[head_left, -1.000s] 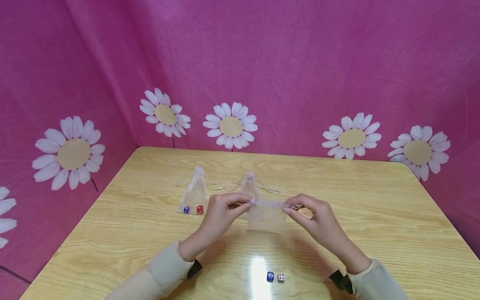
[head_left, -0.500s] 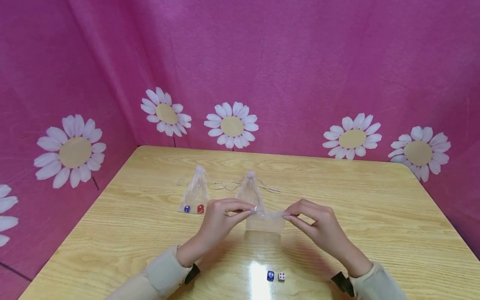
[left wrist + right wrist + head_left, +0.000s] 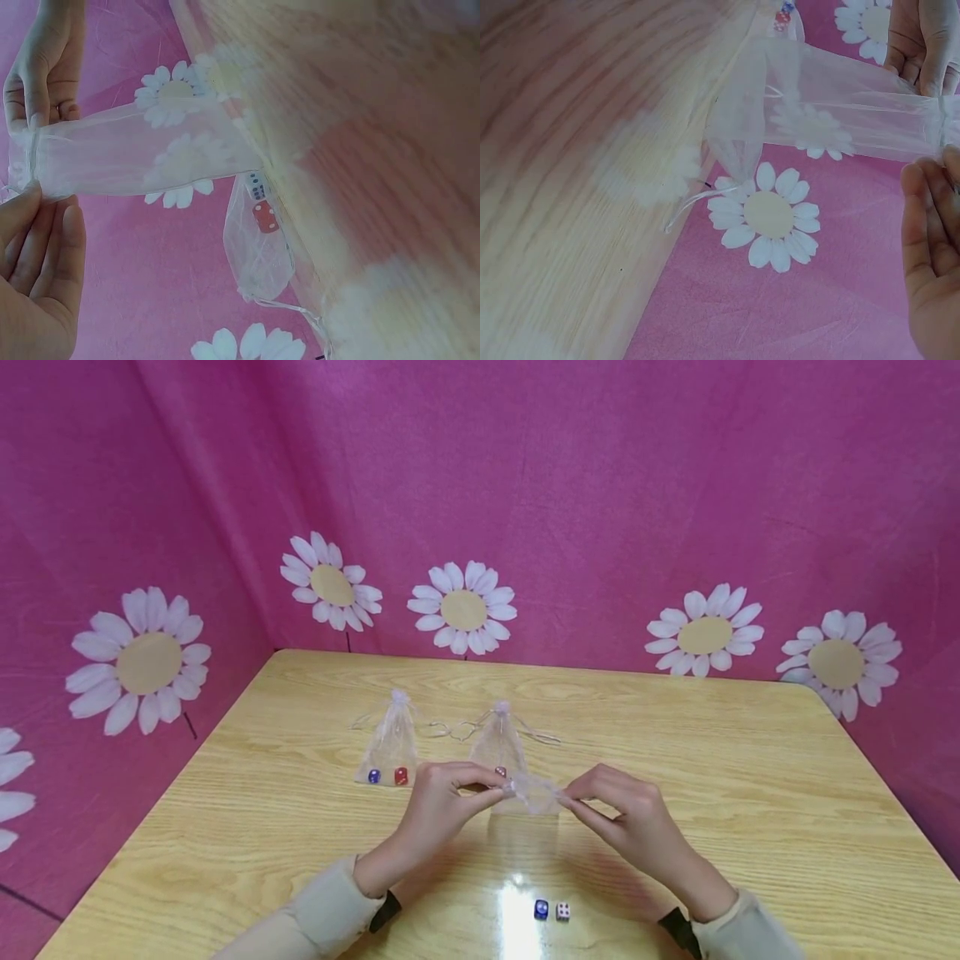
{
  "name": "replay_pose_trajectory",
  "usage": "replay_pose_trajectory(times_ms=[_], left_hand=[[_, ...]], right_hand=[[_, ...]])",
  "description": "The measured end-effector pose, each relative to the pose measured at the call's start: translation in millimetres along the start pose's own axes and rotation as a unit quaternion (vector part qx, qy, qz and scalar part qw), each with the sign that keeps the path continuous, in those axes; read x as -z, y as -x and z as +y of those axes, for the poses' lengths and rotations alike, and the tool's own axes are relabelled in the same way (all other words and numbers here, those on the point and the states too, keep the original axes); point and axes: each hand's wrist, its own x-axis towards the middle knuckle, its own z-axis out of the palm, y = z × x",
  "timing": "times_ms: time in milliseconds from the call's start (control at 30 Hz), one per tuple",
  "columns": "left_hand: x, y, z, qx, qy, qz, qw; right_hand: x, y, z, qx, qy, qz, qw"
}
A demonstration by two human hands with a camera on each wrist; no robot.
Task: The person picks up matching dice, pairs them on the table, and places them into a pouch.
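My left hand (image 3: 450, 802) and right hand (image 3: 630, 810) pinch opposite sides of the mouth of a sheer white drawstring pouch (image 3: 150, 150). It hangs between them above the table, its mouth spread toward me in the head view. No dice show inside it. Behind it, a second drawstring pouch (image 3: 495, 739) lies with its neck gathered and a die (image 3: 500, 772) showing at its base. To the left lies a third gathered pouch (image 3: 392, 735) holding a blue die (image 3: 374, 776) and a red die (image 3: 401, 776).
Nearer me on the wooden table (image 3: 750, 793) sit a loose blue die (image 3: 541, 909) and a white die (image 3: 563, 911), side by side. Loose cords (image 3: 540, 737) trail from the gathered pouches. A pink curtain (image 3: 577, 510) with daisies stands behind the table.
The held pouch's mouth has come down and tipped toward me, from a flat stretched edge to a wider gap. My right hand has shifted slightly left and down.
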Motion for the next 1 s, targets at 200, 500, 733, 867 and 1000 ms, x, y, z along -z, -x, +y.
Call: replay_pose_trajectory(times_ms=[200, 500, 733, 867, 1000], left_hand=[[-0.6, 3.6, 2.0, -0.018, -0.019, -0.022, 0.9994], [1.2, 11.4, 3.7, -0.072, -0.055, -0.02, 0.9957], [4.7, 16.3, 0.7, -0.077, -0.066, -0.018, 0.9947], [5.3, 17.3, 0.0, -0.076, -0.058, -0.016, 0.9953], [5.6, 17.2, -0.1, -0.072, -0.06, -0.01, 0.9956]], right_hand=[[-3.2, -0.5, -4.6, 0.01, -0.007, -0.01, 1.0], [-3.4, 5.0, -14.4, -0.054, -0.013, -0.075, 0.996], [4.1, 12.2, -20.8, -0.185, -0.001, -0.087, 0.979], [10.3, 16.6, -23.7, -0.286, -0.005, -0.091, 0.954], [17.3, 21.8, -23.8, -0.339, -0.027, -0.085, 0.936]])
